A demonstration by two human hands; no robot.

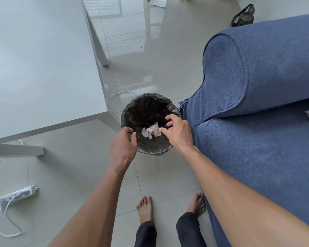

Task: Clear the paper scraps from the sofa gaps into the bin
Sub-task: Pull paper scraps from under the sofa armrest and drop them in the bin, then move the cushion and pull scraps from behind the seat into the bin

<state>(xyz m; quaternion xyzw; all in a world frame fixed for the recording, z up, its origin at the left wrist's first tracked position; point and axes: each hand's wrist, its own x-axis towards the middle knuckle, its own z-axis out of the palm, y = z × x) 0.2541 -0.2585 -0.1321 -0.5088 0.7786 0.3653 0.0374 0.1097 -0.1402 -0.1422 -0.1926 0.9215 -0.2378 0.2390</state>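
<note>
At frame centre, both hands hover over the lined bin (pixel 151 152): left hand (pixel 122 148) loosely curled, right hand (pixel 179 131) spread, apparently empty after dropping paper scraps (pixel 152 132) inside, beside the sofa (pixel 257 122).

On the glossy tiled floor (pixel 168 175) stand the bin (pixel 130 111), a power strip (pixel 14 195) and the sofa (pixel 257 131).

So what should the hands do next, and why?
Probably pull both hands back and turn to the sofa for more scraps. The left hand and right hand hover open over the bin, holding nothing, and crumpled paper already lies inside it.
</note>
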